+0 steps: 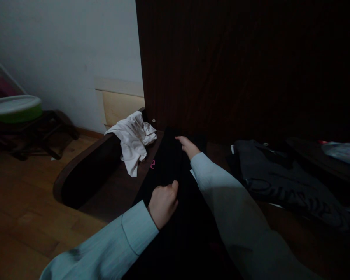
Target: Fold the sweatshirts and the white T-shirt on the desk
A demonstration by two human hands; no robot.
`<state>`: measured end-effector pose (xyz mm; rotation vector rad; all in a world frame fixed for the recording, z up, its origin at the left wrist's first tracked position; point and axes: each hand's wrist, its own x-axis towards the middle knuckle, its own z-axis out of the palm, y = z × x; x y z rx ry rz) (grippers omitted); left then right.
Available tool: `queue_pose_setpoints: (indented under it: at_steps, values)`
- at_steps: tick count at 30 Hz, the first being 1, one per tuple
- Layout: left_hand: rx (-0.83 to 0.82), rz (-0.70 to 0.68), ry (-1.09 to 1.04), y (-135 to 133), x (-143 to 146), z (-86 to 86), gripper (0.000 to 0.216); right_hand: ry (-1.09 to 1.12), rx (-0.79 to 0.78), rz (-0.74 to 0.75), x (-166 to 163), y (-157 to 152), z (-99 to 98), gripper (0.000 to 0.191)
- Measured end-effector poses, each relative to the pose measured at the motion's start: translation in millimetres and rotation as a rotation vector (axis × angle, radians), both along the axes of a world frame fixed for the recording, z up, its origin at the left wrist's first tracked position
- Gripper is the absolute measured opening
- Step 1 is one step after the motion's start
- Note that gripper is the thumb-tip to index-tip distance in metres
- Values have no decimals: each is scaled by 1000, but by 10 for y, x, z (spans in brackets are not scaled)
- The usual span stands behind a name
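"While both hands work over that black cloth (165, 171), mid-frame on the wooden seat (116, 192), what's the best technique, quick?"

"Anchor w/ the left hand (164, 203), ctr: it's curled into a fist, thumb uppermost. Can't tell if any cloth is pinched inside, too dark. The right hand (189, 146), a bit higher up, has its fingers out straight, nothing visible in them. IMO sweep that one flat, away from the fist, so creases don't bunch."

"And the pink letter (152, 165)?"

"Cloth's left edge. Good marker: keep it visible & straight, b/c black hides folds."

"OK, room?"

"Tight up top: the dark panel (236, 70) fills the upper right, so reach stops there. Left of ctr, the white cloth (132, 140) lies just beside, partly over the curved wooden side (90, 171); don't drag it along. Right of frame, the grey garment (280, 182) is near the right sleeve (230, 194), so mind the elbow."

"Any open space?"

"Lower left, prob, over the wood floor (26, 214)."
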<state>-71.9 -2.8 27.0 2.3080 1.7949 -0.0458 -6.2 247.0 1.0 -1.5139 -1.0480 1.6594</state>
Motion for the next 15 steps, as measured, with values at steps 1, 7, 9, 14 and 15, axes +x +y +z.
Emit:
queue_pose_setpoints:
  at_steps: [1,7,9,14,15]
  values:
    - [-14,0,6,1,-4,5,24,7,-4,-4,-1,-2,3,11]
    - [-25,11,56,-11,-65,116,23,54,-34,-32,-5,-4,4,12]
    - [-23,18,66,-26,-92,181,22,75,-42,-42,-3,-2,1,11]
    - [-24,14,93,-63,-158,384,22,147,-52,-39,19,-23,1,11]
    - [-15,10,93,-64,-167,411,23,162,-51,-36,25,-31,3,11]
